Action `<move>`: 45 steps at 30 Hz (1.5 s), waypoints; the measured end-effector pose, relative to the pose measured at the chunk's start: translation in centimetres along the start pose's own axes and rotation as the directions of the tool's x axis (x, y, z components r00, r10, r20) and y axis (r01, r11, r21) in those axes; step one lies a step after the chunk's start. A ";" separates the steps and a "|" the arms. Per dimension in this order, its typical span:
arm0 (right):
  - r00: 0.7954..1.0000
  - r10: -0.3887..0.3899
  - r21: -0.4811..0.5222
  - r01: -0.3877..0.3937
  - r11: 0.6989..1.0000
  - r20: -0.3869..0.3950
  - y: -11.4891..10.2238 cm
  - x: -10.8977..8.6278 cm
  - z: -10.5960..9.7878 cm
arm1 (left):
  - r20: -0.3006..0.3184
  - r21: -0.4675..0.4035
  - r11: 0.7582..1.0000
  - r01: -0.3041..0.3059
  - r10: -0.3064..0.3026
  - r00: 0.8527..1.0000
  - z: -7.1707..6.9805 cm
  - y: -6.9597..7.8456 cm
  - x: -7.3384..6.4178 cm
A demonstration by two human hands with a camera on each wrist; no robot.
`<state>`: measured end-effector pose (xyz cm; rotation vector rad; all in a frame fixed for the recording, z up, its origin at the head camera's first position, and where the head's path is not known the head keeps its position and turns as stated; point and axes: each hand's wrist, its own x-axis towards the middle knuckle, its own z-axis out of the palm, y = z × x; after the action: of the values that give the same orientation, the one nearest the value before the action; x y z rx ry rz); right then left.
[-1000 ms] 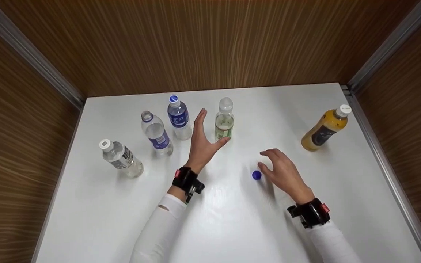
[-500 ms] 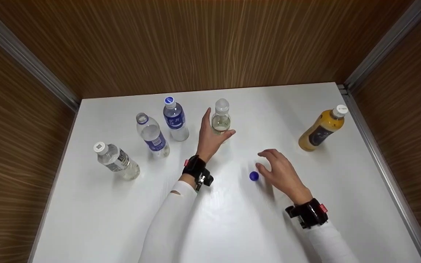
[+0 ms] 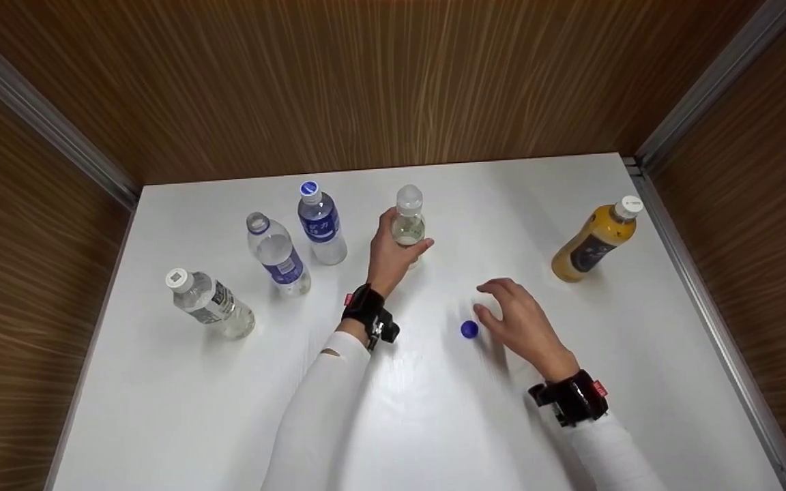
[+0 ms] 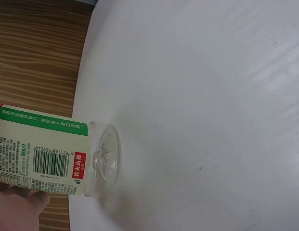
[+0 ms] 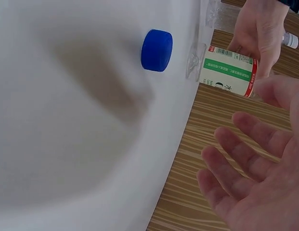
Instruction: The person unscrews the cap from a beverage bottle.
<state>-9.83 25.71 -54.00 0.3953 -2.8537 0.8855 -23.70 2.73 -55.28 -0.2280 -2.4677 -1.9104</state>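
Observation:
My left hand (image 3: pixel 393 258) grips a clear plastic drink bottle (image 3: pixel 409 217) with a domed clear cap near the back middle, fingers on its left and thumb across the front. In the left wrist view the bottle's cream-and-green label (image 4: pixel 41 149) and clear base show, with fingertips along its lower side. On the table, a blue bottle cap (image 3: pixel 469 329) lies just left of my right hand (image 3: pixel 521 327). That hand's fingers are loosely bent and hold nothing; in the right wrist view they are spread apart from the cap.
Left of the held bottle stand a blue-labelled capped bottle (image 3: pixel 322 228), an uncapped bottle (image 3: pixel 278 258) with a purple label, and a white-capped bottle (image 3: pixel 212 305). An orange drink bottle (image 3: pixel 594 241) stands far right. Wood-grain panels (image 3: pixel 393 82) enclose the white table (image 3: pixel 400 423).
My left hand has moved in to the domed-cap bottle and its fingers have closed around it. The right hand stays beside the blue cap, and the view has shifted slightly.

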 end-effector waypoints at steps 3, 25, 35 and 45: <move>1.000 0.011 0.004 -0.011 1.000 0.006 -0.1 0.1 0.0 | -0.015 0.029 1.000 0.000 0.001 1.000 -0.3 0.0 -0.1; 0.998 -0.061 0.006 0.062 0.998 -0.035 -0.4 0.2 0.2 | -0.026 0.072 0.993 -0.092 0.094 0.995 -3.1 0.6 -3.4; 0.998 -0.051 0.023 0.052 0.998 -0.036 -0.6 0.3 0.3 | -0.009 0.132 0.987 -0.095 0.097 0.995 -3.9 0.6 -5.3; 0.993 -0.091 0.029 0.094 0.995 -0.078 -1.7 1.2 -0.2 | 0.060 0.288 0.939 -0.189 0.180 0.982 -4.9 -0.3 -7.7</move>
<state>-10.50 24.21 -52.73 0.4825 -2.7306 0.9109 -16.48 -2.95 -55.10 -0.4679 -2.6009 -1.4594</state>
